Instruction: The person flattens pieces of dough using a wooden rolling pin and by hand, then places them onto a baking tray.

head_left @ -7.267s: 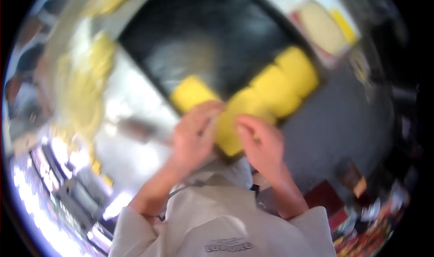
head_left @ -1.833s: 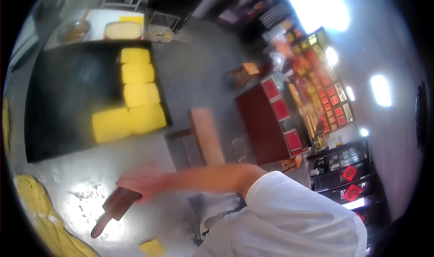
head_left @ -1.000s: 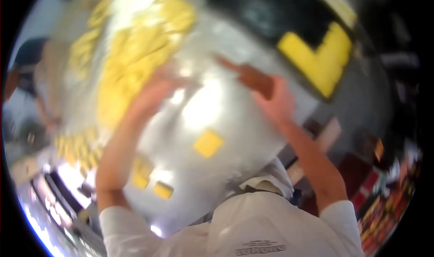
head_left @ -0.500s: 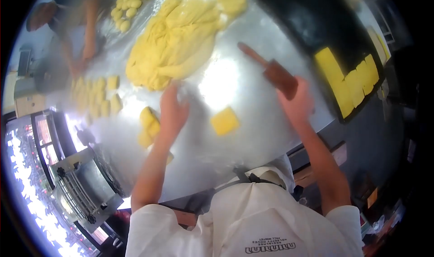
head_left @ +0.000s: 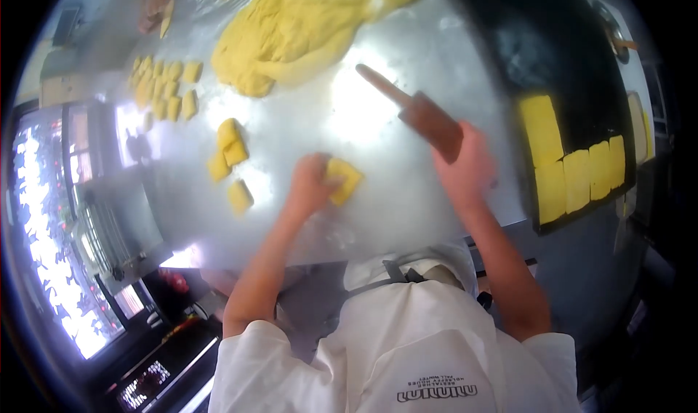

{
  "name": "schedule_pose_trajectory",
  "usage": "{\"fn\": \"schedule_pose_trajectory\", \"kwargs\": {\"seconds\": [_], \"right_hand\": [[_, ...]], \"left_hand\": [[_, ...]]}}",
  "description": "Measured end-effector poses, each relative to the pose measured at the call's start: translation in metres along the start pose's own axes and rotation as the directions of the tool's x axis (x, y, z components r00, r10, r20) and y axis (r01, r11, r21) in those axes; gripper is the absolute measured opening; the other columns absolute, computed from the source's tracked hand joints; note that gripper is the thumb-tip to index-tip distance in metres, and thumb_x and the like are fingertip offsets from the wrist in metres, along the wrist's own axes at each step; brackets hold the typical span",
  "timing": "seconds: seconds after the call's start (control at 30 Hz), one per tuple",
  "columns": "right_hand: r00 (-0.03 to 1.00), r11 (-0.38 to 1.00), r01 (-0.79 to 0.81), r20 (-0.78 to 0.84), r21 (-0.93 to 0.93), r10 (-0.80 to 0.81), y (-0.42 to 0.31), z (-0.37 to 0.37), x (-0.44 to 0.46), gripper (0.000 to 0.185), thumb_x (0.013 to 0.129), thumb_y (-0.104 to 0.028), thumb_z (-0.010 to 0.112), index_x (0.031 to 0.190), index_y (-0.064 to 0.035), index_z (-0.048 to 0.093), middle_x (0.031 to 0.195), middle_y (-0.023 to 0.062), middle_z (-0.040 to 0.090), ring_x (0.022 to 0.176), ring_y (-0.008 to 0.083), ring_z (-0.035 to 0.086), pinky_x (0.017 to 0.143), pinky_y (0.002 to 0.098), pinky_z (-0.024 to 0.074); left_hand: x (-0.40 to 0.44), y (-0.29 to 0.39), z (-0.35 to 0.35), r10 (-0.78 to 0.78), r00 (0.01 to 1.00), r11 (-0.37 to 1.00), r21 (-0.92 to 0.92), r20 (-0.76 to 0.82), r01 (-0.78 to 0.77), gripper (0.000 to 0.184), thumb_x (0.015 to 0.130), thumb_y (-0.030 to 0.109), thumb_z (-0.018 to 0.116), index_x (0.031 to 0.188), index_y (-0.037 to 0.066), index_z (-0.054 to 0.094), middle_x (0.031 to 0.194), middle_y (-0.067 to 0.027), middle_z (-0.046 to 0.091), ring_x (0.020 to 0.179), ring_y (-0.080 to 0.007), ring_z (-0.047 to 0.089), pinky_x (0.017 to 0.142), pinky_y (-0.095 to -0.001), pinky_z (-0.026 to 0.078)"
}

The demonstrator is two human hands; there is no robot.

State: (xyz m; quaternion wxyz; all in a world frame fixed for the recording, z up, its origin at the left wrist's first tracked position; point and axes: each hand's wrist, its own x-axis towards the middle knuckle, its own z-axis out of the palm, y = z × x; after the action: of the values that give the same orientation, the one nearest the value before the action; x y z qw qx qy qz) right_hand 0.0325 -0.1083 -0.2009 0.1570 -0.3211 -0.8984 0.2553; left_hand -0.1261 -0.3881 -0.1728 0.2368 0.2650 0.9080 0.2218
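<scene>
At the time of inspection, a person in a pale garment (head_left: 429,355) was observed working at a metal surface (head_left: 407,224) with both bare hands. The right hand (head_left: 467,162) held a brown rolling pin (head_left: 430,124) at its near end, the fingers wrapped around it; the far handle pointed away from the worker, towards the large dough mass. I could not establish whether the pin was touching the surface. The left hand (head_left: 313,182) was at the side of a flat yellow dough piece (head_left: 345,180), its fingers curled and in contact with the edge. Whether they were pinching the dough could not be determined. This piece lay on the surface in front of the worker, between the two hands.

To the left of it I noted a small group of loose pieces (head_left: 231,135) and, nearer the worker, a single piece (head_left: 239,196). Farther off lay a cluster of small pieces (head_left: 173,107), partly in rows. The large dough mass (head_left: 291,35) occupied the far side. Beyond the cluster, a co-worker's hand (head_left: 154,9) was visible near a narrow pale item (head_left: 167,19), not identifiable.

On the right stood a black tray (head_left: 534,42) containing five yellow sheets (head_left: 550,193), arranged in an L along two edges.
</scene>
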Motion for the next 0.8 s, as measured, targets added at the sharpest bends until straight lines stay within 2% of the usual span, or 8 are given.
{"fn": "schedule_pose_trajectory", "kwargs": {"seconds": [0.07, 0.17, 0.23, 0.27, 0.37, 0.47, 0.67, 0.8], "right_hand": [[0.997, 0.996, 0.077, -0.016, 0.037, -0.077, 0.007, 0.000, 0.003, 0.070, 0.080, -0.028, 0.089, 0.139, -0.0136, 0.054, 0.130, 0.0124, 0.064, 0.108, 0.0377, 0.069, 0.086, 0.0473, 0.0574], [0.999, 0.998, 0.034, 0.039, 0.058, -0.036, 0.003, -0.007, 0.004, 0.068, 0.081, -0.027, 0.088, 0.139, -0.0133, 0.054, 0.130, 0.0112, 0.063, 0.105, 0.0377, 0.070, 0.085, 0.0468, 0.0577], [0.997, 0.997, 0.021, 0.070, 0.080, -0.026, 0.001, -0.011, 0.004, 0.068, 0.082, -0.027, 0.088, 0.139, -0.0132, 0.054, 0.131, 0.0104, 0.063, 0.105, 0.0376, 0.070, 0.085, 0.0462, 0.0579], [0.996, 0.996, 0.018, 0.080, 0.091, -0.025, 0.000, -0.012, 0.005, 0.067, 0.082, -0.027, 0.088, 0.139, -0.0131, 0.054, 0.131, 0.0101, 0.063, 0.105, 0.0375, 0.071, 0.086, 0.0460, 0.0579], [0.993, 0.997, 0.006, 0.119, 0.074, -0.014, -0.001, -0.015, 0.006, 0.067, 0.083, -0.027, 0.088, 0.139, -0.0127, 0.054, 0.132, 0.0106, 0.063, 0.109, 0.0373, 0.070, 0.088, 0.0454, 0.0581], [0.990, 0.995, 0.053, 0.126, 0.086, -0.063, 0.004, -0.020, 0.005, 0.068, 0.083, -0.027, 0.088, 0.141, -0.0124, 0.054, 0.134, 0.0113, 0.062, 0.112, 0.0374, 0.070, 0.091, 0.0451, 0.0576], [0.981, 0.993, 0.064, 0.174, 0.100, -0.080, 0.017, -0.028, -0.012, 0.070, 0.084, -0.029, 0.087, 0.142, -0.0112, 0.053, 0.137, 0.0137, 0.060, 0.115, 0.0388, 0.068, 0.096, 0.0466, 0.0562], [0.961, 0.988, 0.155, 0.228, 0.013, -0.154, 0.024, -0.041, -0.023, 0.070, 0.084, -0.028, 0.086, 0.143, -0.0106, 0.052, 0.137, 0.0146, 0.059, 0.114, 0.0401, 0.068, 0.095, 0.0475, 0.0563]], "left_hand": [[-0.009, 0.000, 0.008, -0.160, 0.987, 0.977, -0.143, 0.003, 0.159, 0.040, 0.081, 0.009, 0.086, 0.109, -0.003, 0.060, 0.101, -0.0187, 0.064, 0.086, -0.0373, 0.060, 0.079, -0.0407, 0.052], [-0.024, 0.032, 0.011, -0.223, 0.951, 0.934, -0.325, -0.213, 0.146, 0.035, 0.084, 0.004, 0.080, 0.112, -0.002, 0.060, 0.115, -0.0219, 0.068, 0.099, -0.0402, 0.065, 0.085, -0.0420, 0.055], [-0.022, 0.042, 0.020, 0.085, 0.881, 0.996, 0.037, -0.466, -0.076, 0.034, 0.086, 0.001, 0.076, 0.115, -0.002, 0.059, 0.125, -0.0235, 0.066, 0.109, -0.0431, 0.064, 0.091, -0.0440, 0.055], [-0.018, 0.044, 0.026, 0.262, 0.803, 0.959, 0.241, -0.536, -0.152, 0.033, 0.086, 0.000, 0.074, 0.116, -0.002, 0.059, 0.130, -0.0243, 0.066, 0.114, -0.0445, 0.064, 0.094, -0.0450, 0.055], [-0.005, 0.043, 0.070, 0.297, 0.836, 0.929, 0.341, -0.462, -0.142, 0.032, 0.087, 0.001, 0.070, 0.116, -0.001, 0.058, 0.140, -0.0242, 0.060, 0.123, -0.0460, 0.058, 0.104, -0.0532, 0.048], [-0.018, 0.061, 0.083, 0.260, 0.813, 0.955, 0.261, -0.522, -0.139, 0.033, 0.087, 0.003, 0.073, 0.116, 0.001, 0.059, 0.139, -0.0237, 0.060, 0.122, -0.0448, 0.059, 0.104, -0.0536, 0.048], [-0.088, 0.076, 0.111, 0.258, 0.872, 0.952, 0.266, -0.417, -0.155, 0.041, 0.083, 0.008, 0.081, 0.118, 0.004, 0.059, 0.139, -0.0227, 0.061, 0.120, -0.0425, 0.060, 0.099, -0.0512, 0.050], [-0.107, 0.070, 0.108, 0.225, 0.835, 0.972, 0.055, -0.502, -0.229, 0.063, 0.083, 0.013, 0.086, 0.138, 0.002, 0.057, 0.141, -0.0214, 0.061, 0.125, -0.0434, 0.059, 0.107, -0.0510, 0.047]]}}
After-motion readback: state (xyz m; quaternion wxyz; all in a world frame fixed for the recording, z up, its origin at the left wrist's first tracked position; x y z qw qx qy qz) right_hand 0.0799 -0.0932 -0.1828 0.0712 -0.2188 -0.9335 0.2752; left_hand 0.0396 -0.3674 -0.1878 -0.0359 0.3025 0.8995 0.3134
